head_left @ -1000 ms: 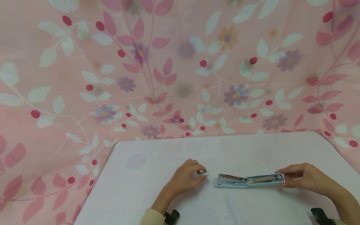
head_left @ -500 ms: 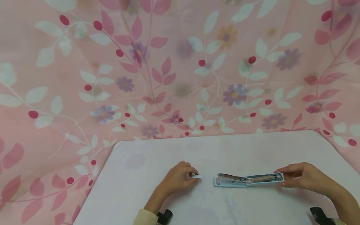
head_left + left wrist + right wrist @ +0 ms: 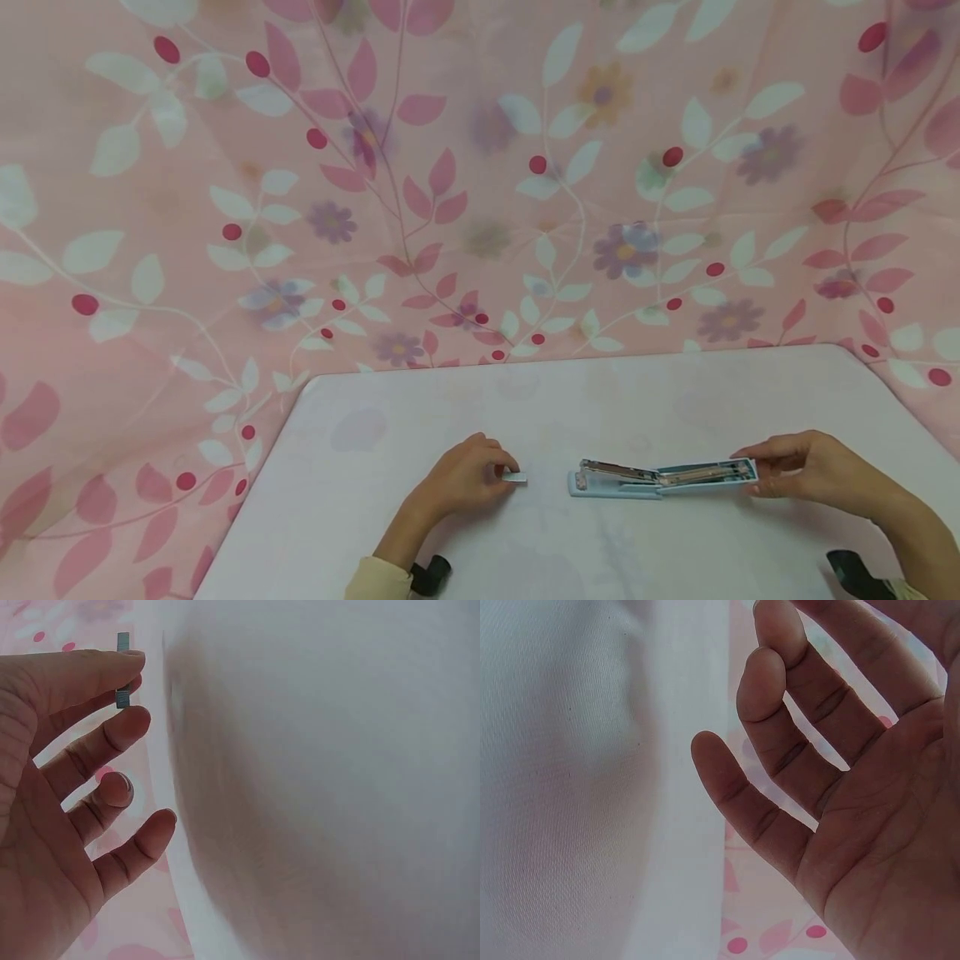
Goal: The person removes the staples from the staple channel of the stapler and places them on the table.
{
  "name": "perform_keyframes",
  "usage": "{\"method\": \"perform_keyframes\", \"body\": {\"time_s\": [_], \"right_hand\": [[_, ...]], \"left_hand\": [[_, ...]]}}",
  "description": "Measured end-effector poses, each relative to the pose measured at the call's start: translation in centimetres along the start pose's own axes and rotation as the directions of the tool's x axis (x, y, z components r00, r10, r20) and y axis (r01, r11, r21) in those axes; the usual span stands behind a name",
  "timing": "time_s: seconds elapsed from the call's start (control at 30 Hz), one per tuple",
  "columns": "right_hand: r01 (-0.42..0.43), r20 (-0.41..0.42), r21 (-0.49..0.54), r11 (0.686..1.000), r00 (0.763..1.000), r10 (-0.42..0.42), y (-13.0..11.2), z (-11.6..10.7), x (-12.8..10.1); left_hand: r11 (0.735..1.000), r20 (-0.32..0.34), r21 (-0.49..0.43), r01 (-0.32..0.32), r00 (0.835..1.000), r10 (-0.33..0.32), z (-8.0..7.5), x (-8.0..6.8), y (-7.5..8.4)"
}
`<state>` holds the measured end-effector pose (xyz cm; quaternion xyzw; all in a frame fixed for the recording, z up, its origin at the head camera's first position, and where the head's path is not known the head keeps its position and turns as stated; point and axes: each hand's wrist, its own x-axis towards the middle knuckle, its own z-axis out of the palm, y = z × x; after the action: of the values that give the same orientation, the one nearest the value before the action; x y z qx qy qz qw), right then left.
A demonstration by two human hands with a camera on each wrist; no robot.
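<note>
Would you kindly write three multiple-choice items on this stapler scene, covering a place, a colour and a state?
1. Where does the staple strip sit?
A. in the left hand
B. inside the stapler
C. alone on the table

2. What colour is the stapler body?
A. red
B. light blue
C. black

3. How does the stapler stand?
A. shut
B. opened out flat
C. upright on end

Answers: 1 A, the left fingertips pinch the strip; 2 B, its plastic shell is light blue; 3 B, it lies opened out on the table with the metal channel bared, the right hand holding its end.
</note>
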<state>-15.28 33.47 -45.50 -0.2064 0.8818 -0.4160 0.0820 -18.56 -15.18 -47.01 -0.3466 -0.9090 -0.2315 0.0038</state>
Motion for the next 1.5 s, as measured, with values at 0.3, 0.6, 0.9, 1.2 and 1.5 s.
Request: {"method": "perform_keyframes", "body": {"time_s": [0.3,0.6,0.9,1.2,1.5], "right_hand": [[-0.003,-0.001,0.007,1.000,1.000,0.003,-0.05,0.02,0.00],[-0.007,0.002,0.005,1.000,1.000,0.007,-0.13,-0.05,-0.07],[-0.010,-0.003,-0.010,1.000,1.000,0.010,-0.12,-0.01,-0.11],[0.007,0.010,0.008,1.000,1.000,-0.007,0.19,0.01,-0.16],[-0.004,0.011,0.019,1.000,1.000,0.004,0.09,0.00,-0.07]], "left_hand": [[0.999,0.086,-0.020,0.051,0.995,-0.049,-0.47,-0.13,0.11],[0.998,0.094,-0.021,0.065,0.994,-0.062,-0.66,-0.41,0.03],[0.997,0.108,-0.016,0.077,0.991,-0.075,-0.67,-0.47,-0.07],[0.998,0.108,-0.042,0.054,0.993,-0.049,-0.49,-0.51,-0.18],[0.999,0.106,-0.021,0.038,0.994,-0.036,-0.47,-0.59,-0.30]]}}
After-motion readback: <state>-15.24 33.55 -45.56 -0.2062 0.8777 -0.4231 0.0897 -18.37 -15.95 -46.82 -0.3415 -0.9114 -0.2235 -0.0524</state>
